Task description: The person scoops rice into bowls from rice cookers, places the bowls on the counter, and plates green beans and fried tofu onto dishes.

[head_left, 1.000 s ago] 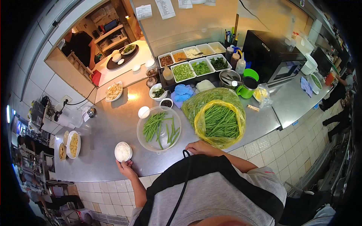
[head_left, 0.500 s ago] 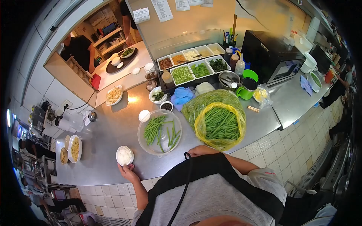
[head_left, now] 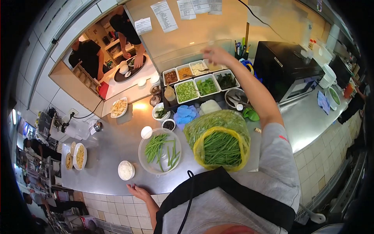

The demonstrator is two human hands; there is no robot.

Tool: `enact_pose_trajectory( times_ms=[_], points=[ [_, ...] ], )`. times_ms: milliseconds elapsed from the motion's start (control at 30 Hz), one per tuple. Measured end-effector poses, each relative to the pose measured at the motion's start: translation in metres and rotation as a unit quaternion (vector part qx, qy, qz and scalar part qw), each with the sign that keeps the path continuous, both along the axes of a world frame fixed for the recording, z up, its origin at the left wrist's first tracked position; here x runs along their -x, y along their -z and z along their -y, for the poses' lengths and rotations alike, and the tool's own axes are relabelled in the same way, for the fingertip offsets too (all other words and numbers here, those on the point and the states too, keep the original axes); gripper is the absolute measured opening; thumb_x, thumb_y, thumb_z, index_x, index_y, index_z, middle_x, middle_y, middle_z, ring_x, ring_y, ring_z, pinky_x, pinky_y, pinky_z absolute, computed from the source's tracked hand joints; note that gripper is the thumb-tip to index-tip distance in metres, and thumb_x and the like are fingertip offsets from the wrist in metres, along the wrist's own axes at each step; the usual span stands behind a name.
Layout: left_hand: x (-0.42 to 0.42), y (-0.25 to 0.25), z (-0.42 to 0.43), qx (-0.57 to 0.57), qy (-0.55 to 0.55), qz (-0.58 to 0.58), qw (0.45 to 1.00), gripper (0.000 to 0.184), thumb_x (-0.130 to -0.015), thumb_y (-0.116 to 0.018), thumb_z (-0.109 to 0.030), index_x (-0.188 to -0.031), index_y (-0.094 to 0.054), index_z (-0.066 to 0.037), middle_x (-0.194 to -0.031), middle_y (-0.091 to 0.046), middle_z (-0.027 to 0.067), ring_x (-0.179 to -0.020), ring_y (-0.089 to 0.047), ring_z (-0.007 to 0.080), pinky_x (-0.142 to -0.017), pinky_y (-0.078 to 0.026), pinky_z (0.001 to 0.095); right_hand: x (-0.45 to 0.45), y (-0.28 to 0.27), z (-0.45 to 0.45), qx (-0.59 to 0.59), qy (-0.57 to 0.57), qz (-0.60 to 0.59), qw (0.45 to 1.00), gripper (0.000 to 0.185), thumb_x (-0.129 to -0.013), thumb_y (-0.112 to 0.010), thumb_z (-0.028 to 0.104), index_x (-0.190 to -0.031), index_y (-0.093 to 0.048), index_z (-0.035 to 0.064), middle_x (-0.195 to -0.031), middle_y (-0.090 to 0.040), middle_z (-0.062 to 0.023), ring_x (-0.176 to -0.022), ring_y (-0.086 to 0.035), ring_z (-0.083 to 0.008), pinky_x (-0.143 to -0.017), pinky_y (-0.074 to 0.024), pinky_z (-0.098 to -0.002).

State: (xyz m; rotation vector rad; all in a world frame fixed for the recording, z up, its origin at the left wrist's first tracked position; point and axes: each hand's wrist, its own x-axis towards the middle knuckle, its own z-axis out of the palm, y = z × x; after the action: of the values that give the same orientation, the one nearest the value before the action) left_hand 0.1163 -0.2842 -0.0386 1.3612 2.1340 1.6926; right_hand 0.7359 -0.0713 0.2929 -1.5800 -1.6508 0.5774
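Observation:
My left hand (head_left: 139, 192) is at the table's front edge, palm up with fingers loosely spread and nothing in it. Just beyond its fingertips, a white bowl of rice (head_left: 126, 170) stands on the steel table. My right hand (head_left: 217, 55) is raised over the back row of white food tubs (head_left: 198, 68), blurred; whether it holds anything is unclear. Chopped green pieces (head_left: 187, 91), leafy greens (head_left: 206, 86) and darker leaves (head_left: 226, 80) fill the front tubs. Green beans lie in a clear round container (head_left: 160, 151) and in a yellow plastic bag (head_left: 222, 148).
A black microwave (head_left: 286, 70) stands at the right, beyond my raised forearm. Blue cloth (head_left: 186, 115) and small bowls lie before the tubs. Dishes of food (head_left: 80, 157) sit at the far left. Two people are behind the serving window, one reaching to a dark oval tray (head_left: 130, 74).
My right hand has risen from the front edge to above the back tubs. My left hand has come off the rice bowl. Behind the window, a person's hands have moved to the oval tray.

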Motion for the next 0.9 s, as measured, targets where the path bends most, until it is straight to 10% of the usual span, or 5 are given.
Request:
enact_pose_trajectory(
  times_ms=[367,900],
  points=[
    [-0.059,-0.027,0.018,0.154,-0.095,-0.245,0.952,0.047,-0.084,-0.038,-0.001,-0.130,-0.036,0.008,-0.130,-0.038,0.0301,-0.119,-0.038,0.0434,-0.101,-0.030,0.0460,-0.085,-0.045,-0.176,-0.198,0.206,-0.312,0.906,0.082,-0.077,-0.065,0.015,-0.144,-0.018,0.0136,-0.132,-0.037,-0.0127,-0.090,-0.057,-0.0208,-0.061,-0.0519,-0.0324],
    [-0.059,-0.030,0.018,0.163,-0.092,-0.239,0.953,0.050,-0.082,-0.038,-0.003,-0.130,-0.035,0.008,-0.130,-0.037,0.0292,-0.118,-0.038,0.0428,-0.102,-0.031,0.0447,-0.061,-0.050,-0.210,-0.255,0.163,-0.415,0.858,0.061,-0.076,-0.061,0.009,-0.132,-0.035,0.0095,-0.118,-0.045,-0.0110,-0.081,-0.061,-0.0187,-0.057,-0.0528,-0.0321]
  ],
)
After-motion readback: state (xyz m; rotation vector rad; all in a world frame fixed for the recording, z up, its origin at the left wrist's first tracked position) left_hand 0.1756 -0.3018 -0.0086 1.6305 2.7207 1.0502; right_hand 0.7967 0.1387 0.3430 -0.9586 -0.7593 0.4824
